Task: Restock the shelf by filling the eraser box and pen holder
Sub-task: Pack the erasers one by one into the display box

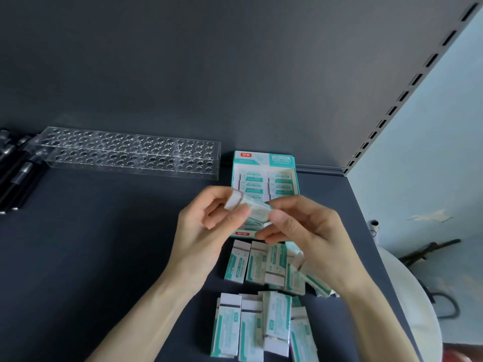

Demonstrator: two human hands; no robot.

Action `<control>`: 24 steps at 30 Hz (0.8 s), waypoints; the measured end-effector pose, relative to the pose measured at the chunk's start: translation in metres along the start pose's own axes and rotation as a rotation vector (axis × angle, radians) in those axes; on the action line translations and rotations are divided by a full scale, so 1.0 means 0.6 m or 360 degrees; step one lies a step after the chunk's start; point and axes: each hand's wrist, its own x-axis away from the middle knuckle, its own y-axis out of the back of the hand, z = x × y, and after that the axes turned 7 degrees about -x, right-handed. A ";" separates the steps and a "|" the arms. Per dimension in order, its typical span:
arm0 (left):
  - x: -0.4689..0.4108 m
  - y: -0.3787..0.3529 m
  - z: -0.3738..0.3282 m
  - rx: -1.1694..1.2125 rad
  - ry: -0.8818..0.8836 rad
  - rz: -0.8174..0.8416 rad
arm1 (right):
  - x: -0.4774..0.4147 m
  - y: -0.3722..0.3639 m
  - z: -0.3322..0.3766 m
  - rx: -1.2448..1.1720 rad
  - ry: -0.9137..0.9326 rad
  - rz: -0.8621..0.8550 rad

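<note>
Eraser (257, 212), white in a teal-and-white sleeve, held up between both hands over the near end of the eraser box (264, 159), tilted down to the right, blurred. Left end pinched between thumb and fingertips of the left hand (209, 231), fingers curled round it. Right end pinched by thumb and forefinger of the right hand (300, 231), the other fingers bent below. So the eraser spans the gap from one grip to the other, its middle bare.

Eraser box open, teal and white, red logo on the far flap, sleeved erasers lying inside in two columns; near edge mostly hidden behind the hands.

Nearer than the box, loose erasers (257, 262) in a rough row on the dark shelf (78, 257), some under the right wrist. Nearer again, a second row (251, 327), partly overlapping, running off the near edge of view.

Far left of the box, apart from it, clear pen holder (130, 152) with rows of round holes, lying along the back panel (235, 61). Black pens (15, 173) at the left edge, just beside the holder's left end.

On the right, slotted upright (407, 92) at the shelf's end.
</note>
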 end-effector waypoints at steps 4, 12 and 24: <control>0.002 0.000 0.006 -0.0232 -0.0082 0.0094 | 0.006 0.008 0.002 0.0011 0.0172 -0.0172; 0.003 0.005 0.025 -0.1162 -0.0004 -0.0093 | 0.021 0.061 -0.014 0.0846 0.0257 -0.0446; 0.000 0.002 0.025 -0.1161 0.0067 -0.0012 | 0.019 0.067 -0.042 0.1506 0.0469 -0.0343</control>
